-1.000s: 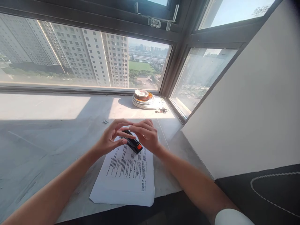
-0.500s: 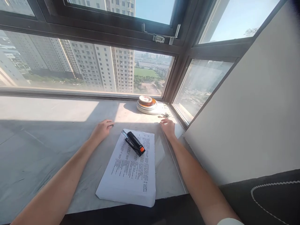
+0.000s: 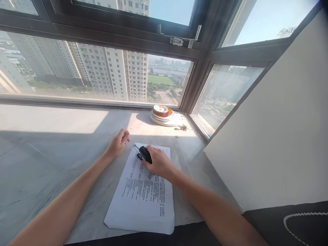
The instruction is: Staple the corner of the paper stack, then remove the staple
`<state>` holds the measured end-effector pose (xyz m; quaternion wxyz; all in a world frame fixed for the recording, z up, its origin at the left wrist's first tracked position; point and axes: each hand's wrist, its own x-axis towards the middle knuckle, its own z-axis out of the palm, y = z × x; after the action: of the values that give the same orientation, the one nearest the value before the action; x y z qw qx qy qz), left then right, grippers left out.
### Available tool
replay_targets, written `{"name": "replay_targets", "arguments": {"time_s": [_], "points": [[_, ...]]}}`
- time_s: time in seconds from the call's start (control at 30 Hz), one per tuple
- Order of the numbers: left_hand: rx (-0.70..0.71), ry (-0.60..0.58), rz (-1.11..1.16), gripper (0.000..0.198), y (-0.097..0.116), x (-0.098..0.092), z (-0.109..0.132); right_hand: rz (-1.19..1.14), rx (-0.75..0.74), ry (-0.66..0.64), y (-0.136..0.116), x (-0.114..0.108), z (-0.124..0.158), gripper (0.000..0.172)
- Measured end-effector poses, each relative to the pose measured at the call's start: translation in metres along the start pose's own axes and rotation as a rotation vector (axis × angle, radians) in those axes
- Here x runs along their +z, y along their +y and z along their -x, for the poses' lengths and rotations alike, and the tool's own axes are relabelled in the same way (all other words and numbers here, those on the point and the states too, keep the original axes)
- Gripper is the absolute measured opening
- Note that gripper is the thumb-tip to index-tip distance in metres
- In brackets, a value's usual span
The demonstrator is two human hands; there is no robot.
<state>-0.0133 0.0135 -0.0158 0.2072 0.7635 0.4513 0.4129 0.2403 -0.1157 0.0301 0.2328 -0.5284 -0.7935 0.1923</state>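
Observation:
A black stapler (image 3: 144,153) lies near the top of a stack of printed paper (image 3: 145,191) on the grey windowsill. My right hand (image 3: 158,163) is wrapped over the stapler's rear end, fingers closed on it. To the left of the paper, my left hand (image 3: 118,142) rests on the sill with its fingers pinched on a small metal bit (image 3: 126,134), probably a strip of staples.
A stack of plates (image 3: 162,115) stands in the sunlit far corner of the sill (image 3: 51,147), with a small dark bunch of keys (image 3: 182,128) beside it. Windows run along the back. A white wall (image 3: 276,130) slants in on the right. The sill's front edge is just below the paper.
My right hand came back from the right side of the sill and closed on the stapler. My left hand stayed left of the paper and now pinches a small metal piece.

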Motion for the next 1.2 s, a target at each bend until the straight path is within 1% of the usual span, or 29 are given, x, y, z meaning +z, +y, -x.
{"name": "replay_targets", "arguments": {"time_s": [0.07,0.2,0.3,0.37,0.43,0.57,0.67,0.77,0.87,0.93,1.0,1.1,1.2], "points": [[0.024,-0.027,0.003,0.027,0.009,0.001,0.001,-0.017,-0.071,-0.003,0.004,0.003,-0.002,0.022],[-0.020,-0.041,0.008,0.035,0.020,0.001,0.003,-0.048,-0.119,0.053,0.013,0.001,-0.006,0.021],[-0.068,-0.055,0.081,0.040,0.023,0.001,0.006,-0.077,-0.101,0.112,0.018,-0.003,-0.007,0.026],[-0.090,-0.072,0.141,0.042,0.024,0.001,0.007,-0.088,-0.066,0.138,0.020,-0.004,-0.008,0.025],[-0.087,-0.059,0.166,0.042,0.024,0.002,0.006,-0.086,-0.008,0.158,0.021,-0.002,-0.008,0.021],[-0.021,-0.029,0.140,0.042,0.024,0.001,0.004,-0.053,0.075,0.189,0.015,0.007,-0.005,0.017],[0.007,-0.058,0.174,0.042,0.028,-0.001,0.005,-0.025,0.081,0.190,0.008,0.013,-0.003,0.014],[0.054,-0.105,0.197,0.038,0.036,-0.002,0.007,-0.008,0.110,0.198,0.003,0.014,-0.001,0.014],[0.088,-0.100,0.197,0.034,0.042,-0.003,0.010,0.004,0.132,0.202,0.001,0.012,-0.001,0.014],[0.113,-0.088,0.200,0.030,0.045,-0.003,0.011,0.004,0.120,0.198,0.001,0.011,-0.001,0.013],[0.154,-0.118,0.218,0.023,0.045,-0.002,0.012,0.001,0.096,0.195,0.003,0.011,-0.001,0.013],[0.226,-0.183,0.273,0.018,0.041,-0.001,0.013,-0.007,0.042,0.182,0.007,0.008,-0.002,0.013],[0.274,-0.182,0.316,0.017,0.035,0.003,0.013,-0.022,-0.015,0.172,0.009,0.004,-0.003,0.014]]}}
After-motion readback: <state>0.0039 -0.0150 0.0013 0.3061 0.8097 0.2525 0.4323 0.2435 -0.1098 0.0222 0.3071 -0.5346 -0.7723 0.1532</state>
